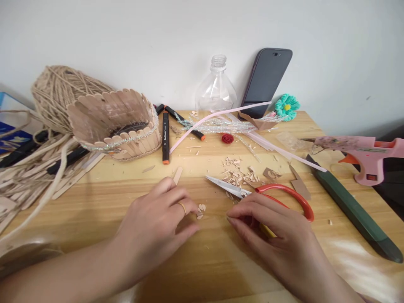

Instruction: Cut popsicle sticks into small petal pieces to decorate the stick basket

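Observation:
My left hand rests low over the table, fingers loosely curled and the thumb apart from them. Its fingertips are beside a few small petal-shaped wood pieces. My right hand is closed in a pinch, thumb and fingertips together; anything between them is too small or hidden to make out. Just beyond it lie scissors with red handles, blades slightly apart and pointing left, partly covered by the hand. Something yellow shows under the right palm. A short wooden stick lies past my left fingers.
Wood chips litter the middle. A craft-stick basket, twine ball and loose sticks occupy the left. Behind are markers, a cut bottle, phone and red rose. A green-handled cutter and pink glue gun lie right.

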A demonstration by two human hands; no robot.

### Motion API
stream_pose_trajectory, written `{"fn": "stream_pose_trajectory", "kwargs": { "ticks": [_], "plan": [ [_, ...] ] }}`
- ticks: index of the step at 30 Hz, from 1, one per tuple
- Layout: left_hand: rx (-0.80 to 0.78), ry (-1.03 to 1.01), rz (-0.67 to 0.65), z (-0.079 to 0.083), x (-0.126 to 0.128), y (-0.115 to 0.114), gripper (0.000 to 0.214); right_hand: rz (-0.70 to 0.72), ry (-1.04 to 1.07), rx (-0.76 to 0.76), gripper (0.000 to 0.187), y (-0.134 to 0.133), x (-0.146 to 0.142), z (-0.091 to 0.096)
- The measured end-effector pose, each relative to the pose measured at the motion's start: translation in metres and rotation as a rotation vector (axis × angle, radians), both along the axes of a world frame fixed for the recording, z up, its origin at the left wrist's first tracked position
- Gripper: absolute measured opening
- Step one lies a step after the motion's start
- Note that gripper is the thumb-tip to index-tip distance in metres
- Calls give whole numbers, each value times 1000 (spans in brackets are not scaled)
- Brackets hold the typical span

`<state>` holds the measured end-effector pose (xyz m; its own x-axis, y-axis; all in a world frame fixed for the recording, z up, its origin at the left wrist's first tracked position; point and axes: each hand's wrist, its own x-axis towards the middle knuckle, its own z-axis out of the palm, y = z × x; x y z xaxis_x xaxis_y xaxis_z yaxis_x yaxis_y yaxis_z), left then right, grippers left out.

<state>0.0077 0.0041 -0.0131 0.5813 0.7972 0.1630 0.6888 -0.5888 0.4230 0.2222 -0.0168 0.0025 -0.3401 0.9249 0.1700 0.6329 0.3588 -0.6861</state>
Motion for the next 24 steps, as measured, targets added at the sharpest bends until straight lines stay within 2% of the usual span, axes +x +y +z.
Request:
{"fn": "stream_pose_trajectory", "kwargs": {
  "ticks": [7,13,15,18,20,24],
  "plan": [
    [-62,48,16,1,-1,2,10,-61,-60,145,15,0,3,0],
    [-93,17,37,-1,1,1,9,-87,-68,191,15,2,6,-1],
    [-109,16,30,1,-2,1,8,-138,-76,232,12,3,10,-2],
    [-94,-18,10,7,-8,2,9,-306,-152,307,8,3,22,-4],
    [-64,-61,-4,15,-15,4,12,-383,-302,349,20,0,34,-7],
    [-41,-119,-58,35,-36,5,17,-273,-558,304,39,-10,54,-13]
  ]
}}
